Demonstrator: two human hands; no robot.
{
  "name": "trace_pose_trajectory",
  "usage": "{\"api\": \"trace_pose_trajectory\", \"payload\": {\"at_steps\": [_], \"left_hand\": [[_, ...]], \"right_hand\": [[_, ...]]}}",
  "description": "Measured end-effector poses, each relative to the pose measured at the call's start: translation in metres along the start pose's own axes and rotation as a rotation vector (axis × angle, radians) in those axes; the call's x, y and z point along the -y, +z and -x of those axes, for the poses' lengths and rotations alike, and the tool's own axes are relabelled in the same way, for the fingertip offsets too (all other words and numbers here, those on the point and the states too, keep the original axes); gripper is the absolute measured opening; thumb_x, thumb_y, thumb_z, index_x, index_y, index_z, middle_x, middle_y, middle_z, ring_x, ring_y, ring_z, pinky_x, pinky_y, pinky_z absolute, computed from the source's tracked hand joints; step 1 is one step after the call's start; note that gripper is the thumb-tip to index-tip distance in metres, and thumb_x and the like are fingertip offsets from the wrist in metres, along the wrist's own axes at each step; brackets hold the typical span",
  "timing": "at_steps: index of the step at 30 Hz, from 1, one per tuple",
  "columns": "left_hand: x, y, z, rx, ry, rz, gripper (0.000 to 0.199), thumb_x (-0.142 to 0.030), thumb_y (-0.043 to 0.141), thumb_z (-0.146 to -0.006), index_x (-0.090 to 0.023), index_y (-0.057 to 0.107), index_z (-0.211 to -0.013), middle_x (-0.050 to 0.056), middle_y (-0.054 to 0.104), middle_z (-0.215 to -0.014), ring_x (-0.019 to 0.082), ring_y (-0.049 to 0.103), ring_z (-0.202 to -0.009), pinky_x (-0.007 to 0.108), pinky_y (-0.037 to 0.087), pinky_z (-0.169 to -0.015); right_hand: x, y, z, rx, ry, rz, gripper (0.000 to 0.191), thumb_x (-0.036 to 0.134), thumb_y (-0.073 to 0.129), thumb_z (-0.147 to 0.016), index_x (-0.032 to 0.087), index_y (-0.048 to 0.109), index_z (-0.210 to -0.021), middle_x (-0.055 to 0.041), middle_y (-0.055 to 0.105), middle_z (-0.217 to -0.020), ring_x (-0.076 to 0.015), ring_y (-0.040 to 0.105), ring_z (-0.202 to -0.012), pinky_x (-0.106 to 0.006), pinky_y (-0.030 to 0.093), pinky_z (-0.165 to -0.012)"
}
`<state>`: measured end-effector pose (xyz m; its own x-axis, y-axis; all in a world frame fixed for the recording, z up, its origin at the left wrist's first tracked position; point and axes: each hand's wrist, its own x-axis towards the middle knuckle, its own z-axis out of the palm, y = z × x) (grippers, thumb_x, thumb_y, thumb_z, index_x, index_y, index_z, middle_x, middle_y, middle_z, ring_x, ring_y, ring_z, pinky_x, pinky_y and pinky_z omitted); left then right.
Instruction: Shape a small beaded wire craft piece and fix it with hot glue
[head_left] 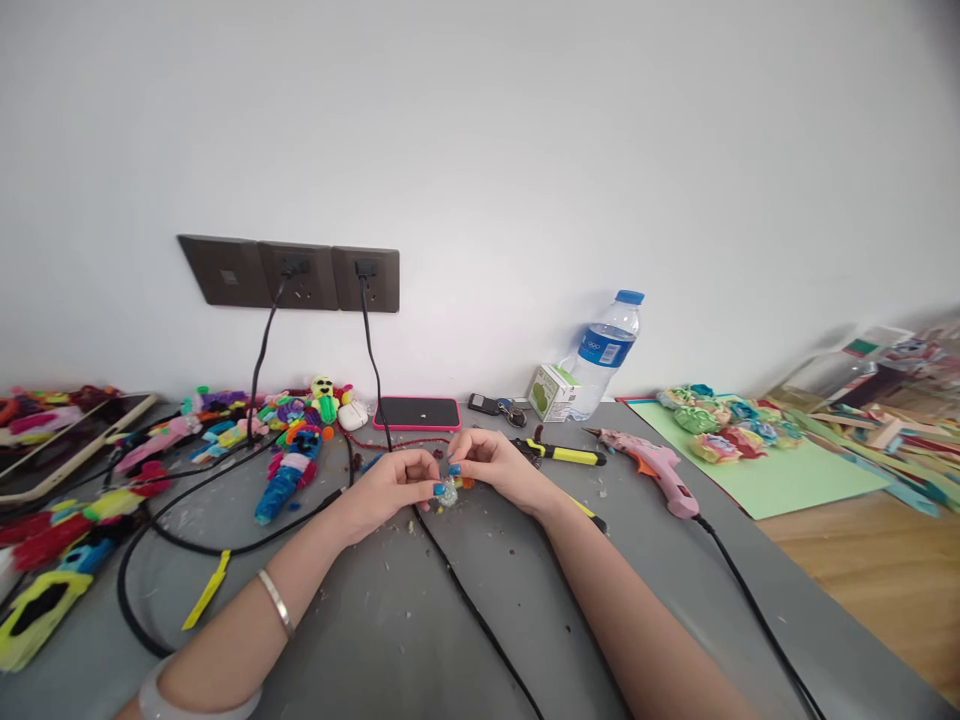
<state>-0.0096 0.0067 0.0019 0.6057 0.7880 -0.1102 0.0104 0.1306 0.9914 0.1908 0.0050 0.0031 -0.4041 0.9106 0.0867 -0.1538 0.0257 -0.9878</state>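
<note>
Above the middle of the grey table, my left hand [401, 483] pinches a small pale, glittery piece [448, 494] between thumb and fingers. What exactly the piece is I cannot make out. My right hand [491, 463] is closed at its other side, fingertips touching or nearly touching it. A small orange bit [466, 483] shows just under the right fingers. Right of that hand lie pliers with yellow-and-black handles [570, 454]. Another yellow-and-black handle [589, 514] is partly hidden by my right forearm.
A pink glue gun [652, 467] rests on the right, its cord trailing forward. Black cables [465, 590] cross the table. Behind stand a water bottle [604, 355], a small box [553, 392] and a phone [417, 413]. Pipe-cleaner figures [289, 470] crowd the left; ribbon flowers [724, 425] lie on green paper.
</note>
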Motion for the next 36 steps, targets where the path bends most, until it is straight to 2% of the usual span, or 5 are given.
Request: {"api": "trace_pose_trajectory", "payload": {"at_steps": [20,36], "left_hand": [[0.0022,-0.0019,-0.0006,0.016,-0.006,-0.010,0.025,-0.037,0.075,-0.075,-0.017,0.061,-0.079,0.001,0.055,-0.080,0.013,0.051,-0.071,0.026,0.044,-0.066],[-0.0006,0.0009,0.0000,-0.004,0.012,0.043,0.027,-0.037,0.077,-0.073,-0.016,0.060,-0.077,0.000,0.053,-0.078,0.011,0.050,-0.068,0.025,0.045,-0.066]], "right_hand": [[0.0012,-0.0011,0.0009,0.055,0.028,0.045,0.030,0.039,0.079,-0.074,0.017,0.059,-0.075,0.0006,0.058,-0.075,-0.0101,0.051,-0.064,-0.023,0.042,-0.056],[-0.0009,-0.0008,0.0000,0.040,0.013,0.053,0.030,0.039,0.079,-0.075,0.017,0.057,-0.074,0.0013,0.058,-0.074,-0.0091,0.048,-0.059,-0.023,0.039,-0.054]]}}
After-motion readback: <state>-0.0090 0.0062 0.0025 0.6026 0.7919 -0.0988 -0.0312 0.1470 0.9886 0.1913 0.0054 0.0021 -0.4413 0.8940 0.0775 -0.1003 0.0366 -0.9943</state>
